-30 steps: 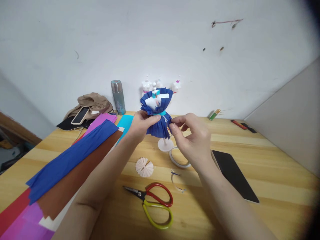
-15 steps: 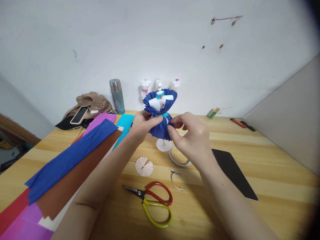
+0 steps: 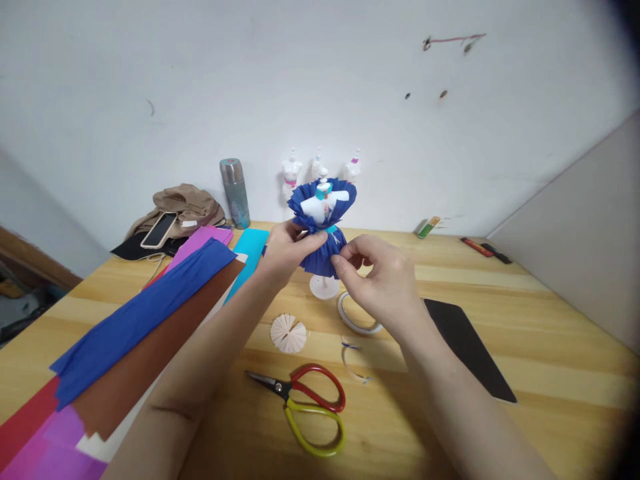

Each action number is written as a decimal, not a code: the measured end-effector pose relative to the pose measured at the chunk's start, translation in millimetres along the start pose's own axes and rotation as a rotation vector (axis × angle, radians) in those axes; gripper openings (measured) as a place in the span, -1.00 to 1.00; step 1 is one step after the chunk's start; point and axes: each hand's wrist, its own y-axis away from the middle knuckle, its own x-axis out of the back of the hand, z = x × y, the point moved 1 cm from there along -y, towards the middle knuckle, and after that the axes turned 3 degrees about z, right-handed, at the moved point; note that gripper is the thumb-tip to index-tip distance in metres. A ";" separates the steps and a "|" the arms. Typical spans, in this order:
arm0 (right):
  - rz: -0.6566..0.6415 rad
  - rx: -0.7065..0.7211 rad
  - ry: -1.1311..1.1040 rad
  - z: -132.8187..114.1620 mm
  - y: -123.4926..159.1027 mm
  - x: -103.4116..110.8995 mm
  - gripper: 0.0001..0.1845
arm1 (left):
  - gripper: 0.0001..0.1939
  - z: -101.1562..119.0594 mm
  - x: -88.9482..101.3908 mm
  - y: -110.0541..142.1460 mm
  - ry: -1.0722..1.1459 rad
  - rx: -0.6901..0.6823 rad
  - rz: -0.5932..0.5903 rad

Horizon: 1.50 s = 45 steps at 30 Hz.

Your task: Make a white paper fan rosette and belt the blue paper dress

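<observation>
A small white mannequin (image 3: 316,209) on a round white base (image 3: 324,287) wears a pleated blue crepe paper dress (image 3: 320,257). A turquoise band goes round its waist and another round its neck. My left hand (image 3: 287,252) grips the dress at the waist from the left, its thumb across the front. With thumb and forefinger, my right hand (image 3: 383,273) pinches the right edge of the blue skirt. A roll of double-sided tape (image 3: 356,325) lies just below my right hand, partly covered by it. Scissors (image 3: 287,387) with red and yellow handles lie nearer me.
Coloured paper sheets (image 3: 150,320) cover the left of the table. A thermos (image 3: 234,193), a phone (image 3: 159,231) and brown cloth stand behind them. Several white mannequins (image 3: 291,170) are by the wall. A pleated pale disc (image 3: 289,333) and a black board (image 3: 467,347) lie on the table.
The mannequin has tilted more upright, its head and base shifting slightly. My right hand has moved a little downward along the skirt's edge. My left hand keeps its hold.
</observation>
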 end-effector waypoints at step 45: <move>0.115 0.030 0.062 0.4 -10.1 9.5 -0.81 | -0.69 5.0 -8.8 6.2 0.000 0.030 -0.048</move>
